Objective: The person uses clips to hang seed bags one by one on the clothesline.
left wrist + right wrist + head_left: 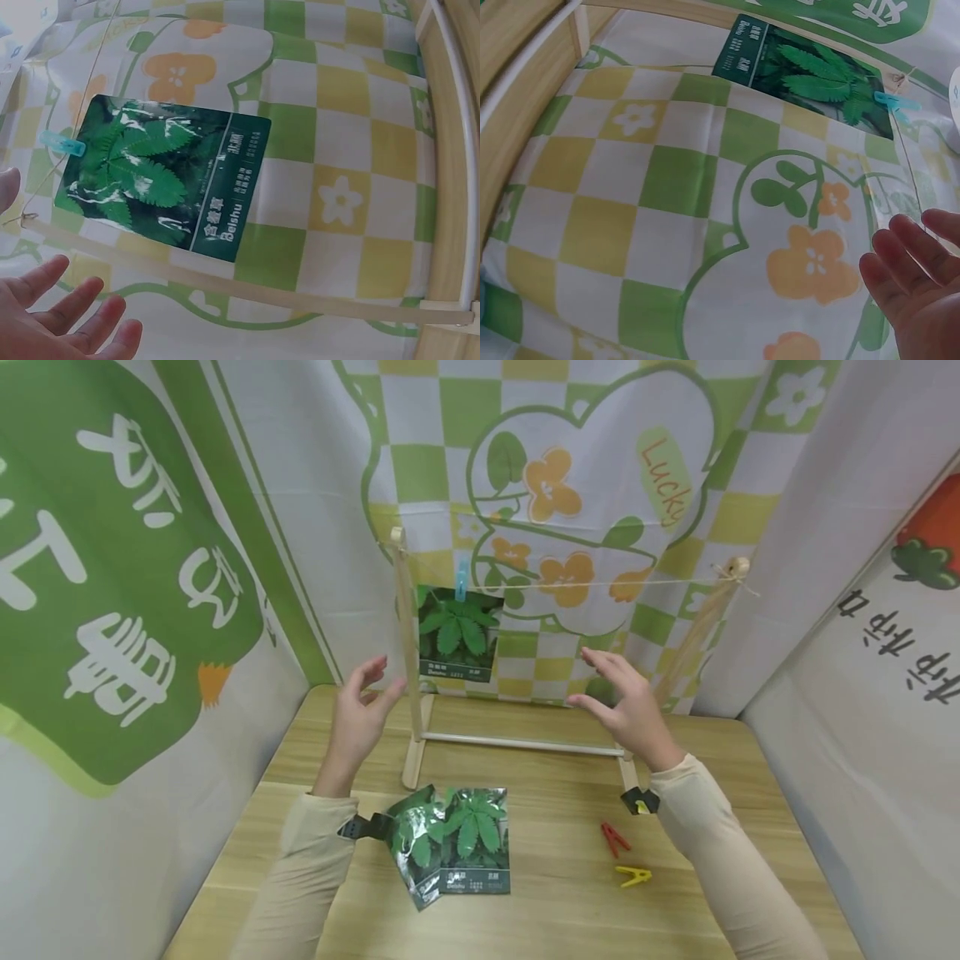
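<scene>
A green seed packet with a leaf picture (456, 639) hangs from a string (600, 583) by a light blue clothespin (461, 583), near the left post of a wooden frame (407, 643). My left hand (358, 718) is raised just left of that post, fingers loosely bent and holding nothing. My right hand (630, 706) hovers by the right post, its fingers extended and thumb apart, also holding nothing. Both wrist views show the hanging packet (161, 176) away from the fingers.
Two more packets (476, 843) lie overlapping on the wooden table (555, 918). Right of them are a red clothespin (615, 838) and a yellow clothespin (633, 877). A white rod (525, 743) joins the frame's feet. Behind hangs a checkered cloth (472, 402).
</scene>
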A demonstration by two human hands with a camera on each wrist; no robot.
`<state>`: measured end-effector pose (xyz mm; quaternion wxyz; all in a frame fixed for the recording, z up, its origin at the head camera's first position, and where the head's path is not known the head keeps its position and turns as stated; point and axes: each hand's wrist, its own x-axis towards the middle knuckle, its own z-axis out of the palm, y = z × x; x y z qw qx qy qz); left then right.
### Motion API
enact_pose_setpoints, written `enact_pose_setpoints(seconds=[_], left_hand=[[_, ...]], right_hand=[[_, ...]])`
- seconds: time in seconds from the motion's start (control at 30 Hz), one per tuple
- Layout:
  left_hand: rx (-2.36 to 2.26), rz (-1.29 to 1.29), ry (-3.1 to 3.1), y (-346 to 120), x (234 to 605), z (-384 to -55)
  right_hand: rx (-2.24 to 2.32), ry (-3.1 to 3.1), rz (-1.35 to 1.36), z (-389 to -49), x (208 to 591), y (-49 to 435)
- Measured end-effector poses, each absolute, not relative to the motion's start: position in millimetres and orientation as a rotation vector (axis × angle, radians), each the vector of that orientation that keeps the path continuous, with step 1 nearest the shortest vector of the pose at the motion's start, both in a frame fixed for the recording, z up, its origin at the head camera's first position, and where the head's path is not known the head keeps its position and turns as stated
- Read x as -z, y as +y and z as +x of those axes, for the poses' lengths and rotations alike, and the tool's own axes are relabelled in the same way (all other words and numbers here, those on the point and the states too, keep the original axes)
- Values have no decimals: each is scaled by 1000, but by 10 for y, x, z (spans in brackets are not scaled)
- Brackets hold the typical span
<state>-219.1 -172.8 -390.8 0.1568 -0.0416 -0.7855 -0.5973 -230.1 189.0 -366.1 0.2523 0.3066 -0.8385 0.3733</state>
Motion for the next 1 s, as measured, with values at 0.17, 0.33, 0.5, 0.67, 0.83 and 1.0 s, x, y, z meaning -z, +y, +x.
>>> enact_pose_setpoints(seconds=[0.17, 0.33, 0.5, 0.67, 0.83, 1.0], left_hand=[[1704, -84, -2277, -1736, 3993, -2159], [1698, -72, -2294, -1742, 4068, -2127], [1679, -25, -2331, -1749, 4148, -2098], [1657, 62, -2383, -1779, 4229, -2080], [1658, 108, -2412, -1830, 4305, -2053], [1644, 137, -2419, -1871, 4396, -2036]], right_hand=[[-994, -2285, 826, -2246, 3785, 1940], [-987, -2292, 792, -2196, 3902, 1980], [-1023, -2310, 744, -2147, 4046, 2024], [-1056, -2308, 725, -2102, 4203, 2078], [-1066, -2338, 711, -2048, 4321, 2131], [-1089, -2362, 682, -2003, 4436, 2170]])
